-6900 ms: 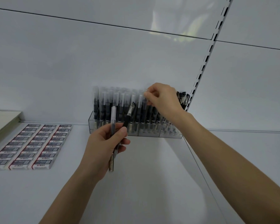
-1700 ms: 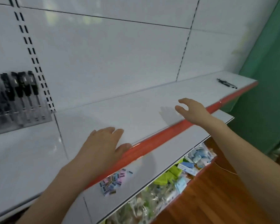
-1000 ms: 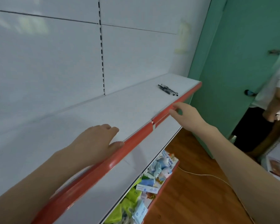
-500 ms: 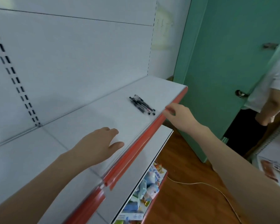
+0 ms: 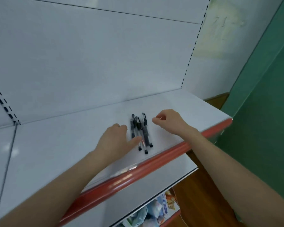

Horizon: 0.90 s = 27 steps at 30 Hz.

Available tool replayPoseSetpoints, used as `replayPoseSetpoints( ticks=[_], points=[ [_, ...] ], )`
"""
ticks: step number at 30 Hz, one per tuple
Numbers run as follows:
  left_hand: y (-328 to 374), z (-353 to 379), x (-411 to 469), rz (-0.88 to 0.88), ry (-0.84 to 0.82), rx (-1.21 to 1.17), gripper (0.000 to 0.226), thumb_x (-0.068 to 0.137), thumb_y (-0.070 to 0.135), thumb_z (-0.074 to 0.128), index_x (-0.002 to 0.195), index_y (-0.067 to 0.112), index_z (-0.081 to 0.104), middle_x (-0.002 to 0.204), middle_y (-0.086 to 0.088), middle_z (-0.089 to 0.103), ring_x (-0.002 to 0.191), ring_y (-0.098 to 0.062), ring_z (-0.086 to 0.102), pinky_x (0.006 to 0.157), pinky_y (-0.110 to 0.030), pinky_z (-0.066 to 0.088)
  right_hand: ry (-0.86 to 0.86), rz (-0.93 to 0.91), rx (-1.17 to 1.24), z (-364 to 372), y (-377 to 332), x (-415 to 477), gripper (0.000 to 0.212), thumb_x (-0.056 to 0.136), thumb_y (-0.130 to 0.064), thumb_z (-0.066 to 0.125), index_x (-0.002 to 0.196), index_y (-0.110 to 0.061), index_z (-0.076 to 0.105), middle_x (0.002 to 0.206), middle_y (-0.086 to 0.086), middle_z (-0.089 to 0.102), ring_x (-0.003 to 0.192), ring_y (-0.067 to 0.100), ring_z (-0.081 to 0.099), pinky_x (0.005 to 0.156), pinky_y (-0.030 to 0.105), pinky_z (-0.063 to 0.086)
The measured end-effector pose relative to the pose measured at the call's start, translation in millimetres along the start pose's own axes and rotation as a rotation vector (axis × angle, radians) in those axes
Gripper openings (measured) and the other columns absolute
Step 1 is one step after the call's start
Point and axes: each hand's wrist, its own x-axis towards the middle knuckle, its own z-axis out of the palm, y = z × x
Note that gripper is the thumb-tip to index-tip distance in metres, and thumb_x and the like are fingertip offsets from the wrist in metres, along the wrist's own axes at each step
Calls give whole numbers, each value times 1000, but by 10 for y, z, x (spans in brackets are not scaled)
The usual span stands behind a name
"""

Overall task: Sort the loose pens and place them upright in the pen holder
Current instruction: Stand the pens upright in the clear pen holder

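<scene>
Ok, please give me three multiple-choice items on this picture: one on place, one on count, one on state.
1. Where are the black pens? A. on the white shelf, between the left hand and the right hand B. in a holder C. on the floor
2. How many pens? A. two B. three C. six
3. How are they? A. upright B. lying flat C. lifted by the right hand
1 A: they lie between both hands. 2 B: three caps show. 3 B: all rest on the shelf.

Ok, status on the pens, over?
Left hand open on the shelf, thumb against the pens. Right hand curled, empty, beside them. Three black pens lying flat near the red edge. Holder not in view, nothing blocking.
</scene>
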Motion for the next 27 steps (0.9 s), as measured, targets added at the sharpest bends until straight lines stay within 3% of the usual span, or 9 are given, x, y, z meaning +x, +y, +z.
replayPoseSetpoints(
  ticks=[4, 6, 7, 11, 17, 20, 22, 24, 27],
  points=[
    [221, 78, 146, -154, 43, 77, 60, 75, 71, 46, 90, 13, 49, 97, -6, 49, 86, -20, 47, 69, -28, 39, -56, -19, -20, 139, -12, 331, 46, 83, -35, 59, 78, 10, 63, 68, 27, 52, 60, 29, 49, 57, 34, 39],
    [276, 100, 193, -179, 45, 88, 58, 73, 71, 49, 83, 14, 41, 90, -3, 40, 83, -19, 43, 67, -28, 37, -81, -38, -18, 187, -24, 452, 45, 80, -30, 61, 48, -3, 43, 50, 15, 31, 48, 19, 30, 50, 27, 23],
    [288, 106, 215, -187, 36, 85, 58, 73, 70, 51, 84, 14, 40, 89, -2, 38, 85, -20, 45, 67, -28, 37, -95, -51, -21, 200, -35, 500, 47, 79, -26, 61, 46, -13, 30, 48, 6, 23, 46, 16, 23, 49, 27, 17],
    [305, 64, 294, -215, -20, 62, 49, 75, 57, 58, 87, 14, 39, 89, -2, 38, 85, -22, 46, 68, -30, 37, -125, -54, -79, 186, -44, 615, 44, 75, -13, 58, 49, -17, 23, 47, 0, 23, 46, 16, 22, 48, 26, 16],
    [254, 16, 372, -237, -8, 67, 34, 83, 37, 54, 68, 15, 33, 68, 3, 35, 59, -15, 41, 47, -25, 28, -148, -27, -64, 133, 96, 717, 25, 74, -8, 59, 56, -10, 42, 57, 9, 40, 55, 22, 38, 57, 28, 31],
    [277, 53, 395, -226, 30, 105, 28, 87, 29, 49, 71, 12, 34, 65, 3, 36, 64, -19, 42, 48, -26, 27, -103, -63, 125, 124, 163, 698, 23, 79, -9, 58, 59, -8, 47, 61, 11, 42, 58, 20, 42, 55, 28, 35],
    [299, 79, 395, -219, 62, 150, 20, 91, 23, 45, 79, 10, 36, 71, 0, 39, 67, -22, 42, 48, -26, 26, -10, -80, 330, 64, 181, 642, 15, 83, -13, 59, 75, -1, 59, 68, 12, 53, 59, 19, 52, 49, 24, 46],
    [301, 101, 393, -213, 54, 174, 16, 92, 19, 42, 81, 10, 35, 76, -2, 40, 69, -22, 41, 50, -26, 27, 61, -67, 555, -25, 186, 571, 14, 86, -16, 59, 92, -3, 59, 76, 7, 61, 59, 13, 60, 48, 19, 49],
    [240, 66, 372, -221, 41, 67, 21, 93, 24, 41, 79, 9, 37, 70, 0, 41, 64, -20, 43, 53, -27, 32, 121, -100, 809, -150, 135, 460, 9, 89, -15, 58, 93, -8, 55, 79, 7, 63, 54, 6, 63, 48, 19, 52]
  ],
)
